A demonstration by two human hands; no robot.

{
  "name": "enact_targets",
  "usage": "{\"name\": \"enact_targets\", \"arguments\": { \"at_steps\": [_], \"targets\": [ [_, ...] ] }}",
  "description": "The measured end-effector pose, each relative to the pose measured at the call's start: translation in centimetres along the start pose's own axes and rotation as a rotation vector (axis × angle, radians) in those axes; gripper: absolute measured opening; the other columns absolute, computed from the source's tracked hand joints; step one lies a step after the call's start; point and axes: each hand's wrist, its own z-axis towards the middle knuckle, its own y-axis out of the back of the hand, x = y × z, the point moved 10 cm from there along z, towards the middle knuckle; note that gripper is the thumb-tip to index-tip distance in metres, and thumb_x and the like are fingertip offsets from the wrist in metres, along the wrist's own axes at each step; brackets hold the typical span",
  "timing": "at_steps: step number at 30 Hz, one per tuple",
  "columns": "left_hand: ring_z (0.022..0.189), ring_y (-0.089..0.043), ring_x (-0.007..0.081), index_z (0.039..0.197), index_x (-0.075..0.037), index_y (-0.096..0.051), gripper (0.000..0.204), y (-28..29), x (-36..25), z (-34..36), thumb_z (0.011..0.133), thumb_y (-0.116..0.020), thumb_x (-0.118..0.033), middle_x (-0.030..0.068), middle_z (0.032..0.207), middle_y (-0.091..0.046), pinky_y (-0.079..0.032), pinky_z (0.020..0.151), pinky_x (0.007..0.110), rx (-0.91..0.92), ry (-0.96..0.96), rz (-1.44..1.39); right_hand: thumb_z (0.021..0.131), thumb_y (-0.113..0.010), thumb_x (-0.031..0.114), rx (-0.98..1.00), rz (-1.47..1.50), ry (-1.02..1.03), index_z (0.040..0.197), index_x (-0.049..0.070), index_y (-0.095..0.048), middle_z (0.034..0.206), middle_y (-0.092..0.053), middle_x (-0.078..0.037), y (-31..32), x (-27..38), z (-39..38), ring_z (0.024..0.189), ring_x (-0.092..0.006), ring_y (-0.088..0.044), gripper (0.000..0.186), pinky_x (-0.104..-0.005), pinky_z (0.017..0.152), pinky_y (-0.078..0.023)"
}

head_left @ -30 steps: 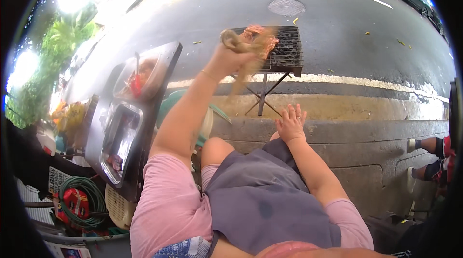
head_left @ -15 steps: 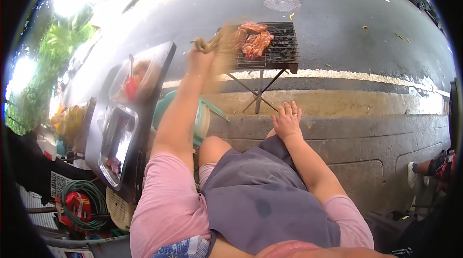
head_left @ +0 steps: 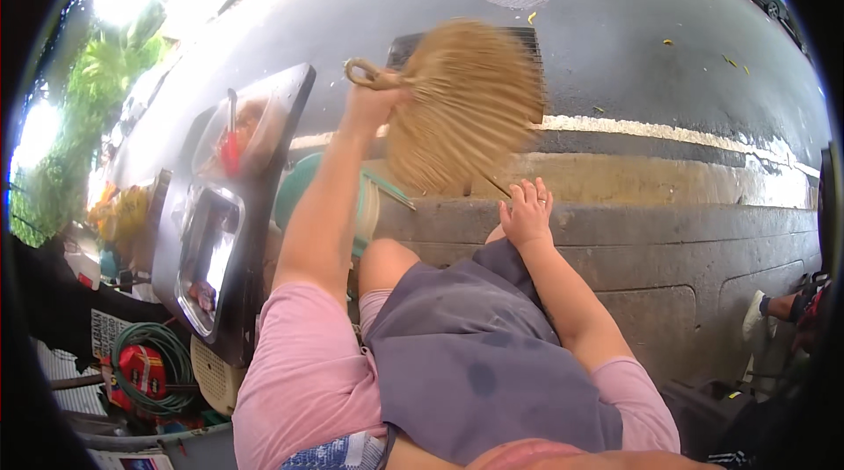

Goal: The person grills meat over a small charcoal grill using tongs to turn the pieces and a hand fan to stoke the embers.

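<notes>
My left hand [head_left: 376,106] is wrapped round the handle of a tan woven hand fan [head_left: 470,105], its looped end sticking out past my fingers. The fan's pleated face is spread broadside in front of the charcoal grill [head_left: 403,50] and smeared a little by motion. Only the grill's left corner and right edge show; the meat on its rack is hidden behind the fan. Over my right knee, my right hand [head_left: 528,215] lies with its fingers stretched out, a ring on one of them, holding nothing.
At left, a dark table [head_left: 303,87] bears a clear tub [head_left: 257,123] with meat and a red-handled utensil, plus a foil-like tray [head_left: 187,301]. A green stool [head_left: 294,193] stands beside my left forearm. A curb [head_left: 659,180] borders the road. Someone's shoe [head_left: 753,314] shows at right.
The fan has swung from edge-on to broadside, its face now reaching right across the grill and covering the meat. My right hand has stayed at my knee.
</notes>
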Motion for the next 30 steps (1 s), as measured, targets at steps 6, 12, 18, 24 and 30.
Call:
{"name": "enact_targets", "arguments": {
  "at_steps": [6,12,18,24,30],
  "targets": [
    [0.084,-0.067,0.0150,0.113,-0.004,-0.060,0.035,-5.8,-2.4,-3.4,0.082,-0.075,-0.004,0.0051,0.094,-0.068,-0.054,0.071,0.028,0.323,0.020,-0.364,0.093,-0.059,0.036,0.166,-0.101,-0.105,0.129,0.008,-0.056,0.142,-0.046,-0.017,-1.5,-1.9,0.4,0.145,-0.0404,-0.026,0.047,-0.0598,0.117,-0.018],
    [0.081,-0.068,0.0161,0.116,-0.002,-0.064,0.036,-1.2,-1.5,-2.0,0.083,-0.076,-0.008,0.0043,0.096,-0.069,-0.055,0.067,0.030,-0.002,-0.060,0.184,0.093,-0.059,0.036,-0.001,-0.005,-0.029,0.131,0.008,-0.054,0.143,-0.045,-0.016,-0.4,-1.0,0.8,0.145,-0.0404,-0.026,0.048,-0.0594,0.117,-0.018],
    [0.081,-0.066,0.0140,0.118,0.001,-0.061,0.044,1.4,-0.9,-1.2,0.078,-0.079,-0.004,0.0043,0.095,-0.067,-0.054,0.067,0.027,-0.167,-0.130,0.352,0.091,-0.060,0.035,0.038,0.001,-0.032,0.130,0.009,-0.053,0.144,-0.043,-0.015,-1.0,-0.5,0.2,0.144,-0.0408,-0.027,0.047,-0.0603,0.116,-0.020],
    [0.084,-0.066,0.0138,0.118,-0.002,-0.061,0.039,-1.4,1.6,-1.3,0.082,-0.075,0.000,0.0049,0.098,-0.067,-0.055,0.066,0.027,0.090,-0.014,-0.325,0.090,-0.063,0.032,-0.011,0.022,-0.070,0.125,0.009,-0.056,0.139,-0.048,-0.015,-0.3,-2.0,0.0,0.142,-0.0394,-0.031,0.043,-0.0593,0.115,-0.022],
    [0.086,-0.064,0.0161,0.121,0.001,-0.058,0.041,-2.0,0.7,-2.6,0.084,-0.075,-0.005,0.0067,0.100,-0.064,-0.056,0.070,0.028,0.148,-0.161,-0.122,0.087,-0.065,0.031,-0.055,0.080,-0.090,0.121,0.010,-0.057,0.138,-0.048,-0.016,-0.7,-3.2,-0.3,0.142,-0.0414,-0.032,0.041,-0.0625,0.114,-0.023]
  ]
}}
